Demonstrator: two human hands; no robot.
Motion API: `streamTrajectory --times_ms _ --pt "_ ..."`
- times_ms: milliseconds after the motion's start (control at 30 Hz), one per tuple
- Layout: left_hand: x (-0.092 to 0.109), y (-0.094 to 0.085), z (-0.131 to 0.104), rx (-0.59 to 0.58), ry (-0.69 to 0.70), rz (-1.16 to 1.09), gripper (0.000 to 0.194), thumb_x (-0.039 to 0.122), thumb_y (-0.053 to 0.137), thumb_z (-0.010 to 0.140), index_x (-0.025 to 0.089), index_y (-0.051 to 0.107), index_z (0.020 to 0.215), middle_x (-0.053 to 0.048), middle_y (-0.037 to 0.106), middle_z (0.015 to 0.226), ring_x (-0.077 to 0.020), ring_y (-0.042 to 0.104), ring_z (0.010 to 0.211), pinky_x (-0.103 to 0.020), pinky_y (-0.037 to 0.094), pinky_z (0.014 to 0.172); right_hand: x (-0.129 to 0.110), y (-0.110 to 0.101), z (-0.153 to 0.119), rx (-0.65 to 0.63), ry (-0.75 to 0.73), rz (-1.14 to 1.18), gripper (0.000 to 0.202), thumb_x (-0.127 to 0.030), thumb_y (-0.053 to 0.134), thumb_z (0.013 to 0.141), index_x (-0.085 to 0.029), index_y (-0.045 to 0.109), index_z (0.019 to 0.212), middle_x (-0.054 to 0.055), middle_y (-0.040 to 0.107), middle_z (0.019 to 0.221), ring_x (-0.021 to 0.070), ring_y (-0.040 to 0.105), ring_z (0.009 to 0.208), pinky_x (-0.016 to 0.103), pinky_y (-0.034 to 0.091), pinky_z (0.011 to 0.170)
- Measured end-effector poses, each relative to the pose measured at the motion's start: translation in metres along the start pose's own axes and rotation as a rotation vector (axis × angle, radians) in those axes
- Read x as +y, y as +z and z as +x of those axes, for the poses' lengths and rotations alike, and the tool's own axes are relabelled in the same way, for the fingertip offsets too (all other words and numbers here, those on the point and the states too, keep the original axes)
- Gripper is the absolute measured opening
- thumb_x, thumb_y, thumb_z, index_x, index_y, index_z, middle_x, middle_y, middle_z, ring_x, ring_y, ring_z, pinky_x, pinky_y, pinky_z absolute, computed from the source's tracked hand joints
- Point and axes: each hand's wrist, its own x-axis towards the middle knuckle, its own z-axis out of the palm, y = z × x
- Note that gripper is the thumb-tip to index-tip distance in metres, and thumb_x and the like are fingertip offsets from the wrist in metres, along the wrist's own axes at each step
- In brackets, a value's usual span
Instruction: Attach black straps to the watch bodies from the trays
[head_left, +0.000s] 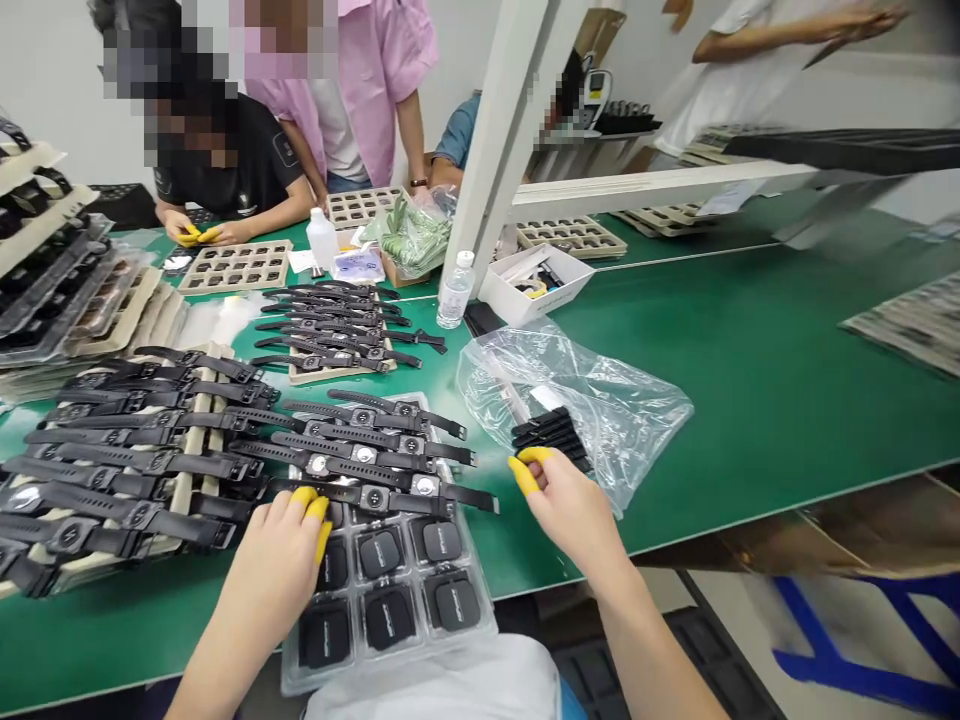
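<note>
My left hand [289,540], with yellow finger covers, is closed at the left edge of a clear plastic tray [480,610]. Its fingertips touch the end of a black watch strap or something beside it; what they grip is hidden. The tray holds several square black pieces [380,552], and several black watches [375,498] lie across its far part. My right hand [562,500], also in yellow finger covers, reaches to a clear plastic bag [637,400]. Its thumb and index finger are apart beside a stack of black strips [551,430] at the bag.
More watches [142,515] lie on trays at the left, another group [337,330] beyond. A bottle [456,290], a white box [536,285] and a white post [502,130] stand ahead. Stacked trays [45,250] rise at the left. Several people are across the green table [750,350].
</note>
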Motion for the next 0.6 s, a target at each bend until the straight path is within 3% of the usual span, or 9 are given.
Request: streamTrajectory --times_ms 100,233,400,600 --pt "0.002 -0.001 -0.007 -0.040 0.019 0.055 0.036 0.008 0.047 0.090 0.015 0.074 0.112 -0.018 0.073 0.111 -0.0345 0.063 0.096 -0.044 0.044 0.078 0.033 -0.012 0.004 -0.062 0.222 -0.227 0.031 -0.040 0.049 0.102 -0.016 0.066 0.112 0.015 0.070 0.113 0.0299 0.071 0.086 0.036 0.043 0.065" --pt "0.005 -0.005 -0.003 -0.108 0.047 0.182 0.042 0.005 0.043 0.089 0.010 0.077 0.113 -0.019 0.074 0.111 -0.0357 0.064 0.095 -0.046 0.046 0.075 0.056 -0.020 0.008 -0.102 0.367 -0.373 0.045 -0.049 0.042 0.106 -0.011 0.062 0.122 0.021 0.064 0.122 0.0337 0.072 0.093 0.038 0.045 0.066" --pt "-0.001 -0.011 0.008 -0.164 0.042 0.143 0.037 0.010 0.047 0.091 0.010 0.076 0.114 -0.015 0.074 0.104 -0.0327 0.065 0.096 -0.044 0.050 0.078 0.064 -0.018 0.021 -0.227 0.453 -0.329 0.048 -0.052 0.040 0.106 -0.011 0.061 0.121 0.022 0.063 0.122 0.0353 0.072 0.095 0.042 0.050 0.073" --pt "-0.009 -0.012 0.011 -0.180 0.000 0.088 0.031 0.014 0.042 0.100 0.016 0.073 0.102 -0.012 0.074 0.098 -0.0306 0.067 0.092 -0.042 0.052 0.076 0.074 -0.009 0.022 -0.136 0.444 -0.286 0.050 -0.053 0.043 0.104 -0.014 0.056 0.132 0.022 0.060 0.133 0.0352 0.070 0.102 0.042 0.052 0.074"
